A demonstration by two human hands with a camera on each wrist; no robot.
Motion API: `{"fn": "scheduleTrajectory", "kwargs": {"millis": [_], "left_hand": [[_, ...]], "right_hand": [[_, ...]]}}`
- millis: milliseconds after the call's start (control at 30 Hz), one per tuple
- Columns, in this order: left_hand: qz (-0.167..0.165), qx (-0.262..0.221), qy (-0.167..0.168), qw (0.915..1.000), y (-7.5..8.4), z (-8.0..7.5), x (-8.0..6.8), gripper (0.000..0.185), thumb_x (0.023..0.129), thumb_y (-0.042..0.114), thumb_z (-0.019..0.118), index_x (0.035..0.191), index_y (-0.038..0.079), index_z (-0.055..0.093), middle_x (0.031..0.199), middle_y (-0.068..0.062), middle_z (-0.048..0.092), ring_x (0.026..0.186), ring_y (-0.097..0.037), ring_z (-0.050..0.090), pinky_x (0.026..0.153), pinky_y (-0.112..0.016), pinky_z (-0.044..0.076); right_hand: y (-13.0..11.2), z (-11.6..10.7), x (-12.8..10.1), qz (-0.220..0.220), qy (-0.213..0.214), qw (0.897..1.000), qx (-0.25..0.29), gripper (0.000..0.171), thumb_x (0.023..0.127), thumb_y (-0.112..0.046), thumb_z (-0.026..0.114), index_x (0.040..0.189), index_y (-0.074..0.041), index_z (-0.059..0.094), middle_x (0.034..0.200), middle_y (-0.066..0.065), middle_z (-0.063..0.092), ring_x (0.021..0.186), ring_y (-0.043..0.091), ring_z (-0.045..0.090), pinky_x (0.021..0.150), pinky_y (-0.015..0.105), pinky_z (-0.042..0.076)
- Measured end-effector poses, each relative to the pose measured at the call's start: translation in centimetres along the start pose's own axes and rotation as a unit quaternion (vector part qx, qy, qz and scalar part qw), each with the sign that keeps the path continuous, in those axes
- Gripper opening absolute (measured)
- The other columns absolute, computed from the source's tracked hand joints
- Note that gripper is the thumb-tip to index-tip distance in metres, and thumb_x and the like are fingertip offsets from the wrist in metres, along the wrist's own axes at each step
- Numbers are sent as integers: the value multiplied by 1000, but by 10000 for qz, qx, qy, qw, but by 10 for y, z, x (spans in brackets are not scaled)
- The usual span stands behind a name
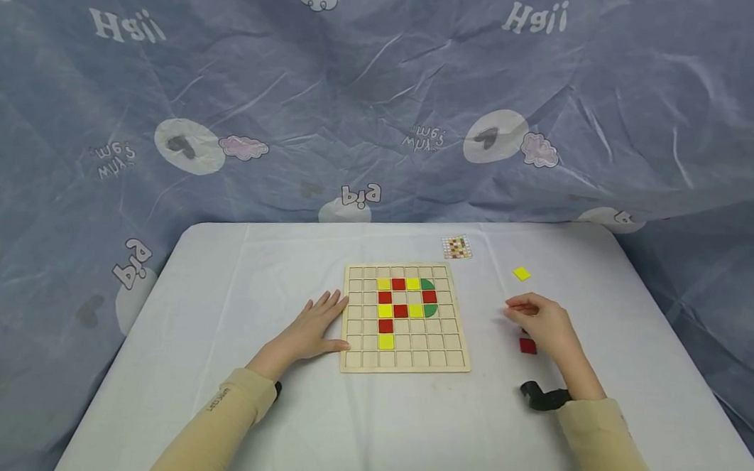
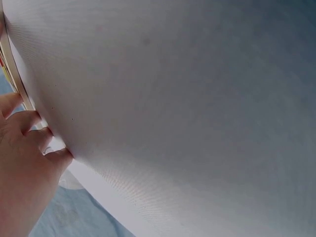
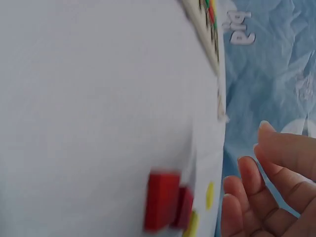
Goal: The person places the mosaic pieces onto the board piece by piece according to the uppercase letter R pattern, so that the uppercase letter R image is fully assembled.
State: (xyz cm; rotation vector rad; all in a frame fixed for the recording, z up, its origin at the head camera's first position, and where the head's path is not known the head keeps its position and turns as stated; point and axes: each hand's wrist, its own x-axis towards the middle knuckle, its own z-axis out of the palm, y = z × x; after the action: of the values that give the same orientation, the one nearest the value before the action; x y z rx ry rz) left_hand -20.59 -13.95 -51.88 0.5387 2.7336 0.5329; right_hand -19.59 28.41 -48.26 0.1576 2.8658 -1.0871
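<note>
I am steadying the wooden grid board [image 1: 405,361] with my flat, open left hand [image 1: 311,328] while my right hand [image 1: 548,328], its grip relaxed and empty, is hovering over light, stiff red tiles [image 1: 528,345] on the counter [image 1: 272,280], likely best pinched by their edges.

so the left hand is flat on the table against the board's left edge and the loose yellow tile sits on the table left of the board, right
Not quite. The left hand does lie flat against the left edge of the board, but the loose yellow tile lies on the table to the right of the board, beyond the right hand. The head view shows it.
</note>
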Motion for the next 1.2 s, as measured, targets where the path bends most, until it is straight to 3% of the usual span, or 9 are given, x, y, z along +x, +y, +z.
{"fn": "scheduleTrajectory", "kwargs": {"millis": [200, 400, 667, 933, 1200], "left_hand": [[-73, 47, -38, 10000, 0, 0, 0, 99, 83, 52, 73, 158, 16, 21, 166, -7, 13, 155, -29, 7, 125, -52, 9], [-25, 1, -7, 10000, -2, 1, -1, 98, 83, 52, 73, 158, 15, 22, 166, -8, 13, 154, -30, 8, 125, -53, 10], [36, -65, 26, 10000, -2, 0, -1, 97, 84, 51, 73, 158, 14, 23, 166, -9, 14, 154, -31, 8, 125, -54, 9], [28, -16, 2, 10000, -1, 0, -1, 97, 84, 51, 72, 158, 15, 22, 166, -9, 14, 154, -30, 7, 125, -53, 8], [16, -10, 2, 10000, 0, 0, -1, 97, 84, 51, 72, 158, 15, 22, 166, -9, 13, 154, -30, 7, 125, -53, 8]], "right_hand": [[29, -12, -6, 334, -127, 9994, -19, 41, 93, -29, 68, 121, 0, 63, 110, 20, 69, 98, 30, 65, 77, 34, 49], [42, -12, -7, 366, -119, 9992, -71, 40, 91, -26, 70, 119, 3, 64, 106, 21, 70, 99, 32, 62, 81, 39, 49], [44, -10, -3, 340, -132, 9989, -304, 40, 88, -20, 74, 117, 6, 64, 101, 21, 67, 91, 29, 60, 71, 30, 47], [41, -11, -3, 406, -202, 9974, -552, 40, 86, -22, 75, 112, 6, 64, 96, 19, 65, 86, 28, 57, 67, 30, 47], [36, -9, -3, 435, -191, 9980, -423, 37, 84, -22, 78, 108, 2, 63, 94, 15, 66, 84, 25, 57, 65, 26, 44]]}}
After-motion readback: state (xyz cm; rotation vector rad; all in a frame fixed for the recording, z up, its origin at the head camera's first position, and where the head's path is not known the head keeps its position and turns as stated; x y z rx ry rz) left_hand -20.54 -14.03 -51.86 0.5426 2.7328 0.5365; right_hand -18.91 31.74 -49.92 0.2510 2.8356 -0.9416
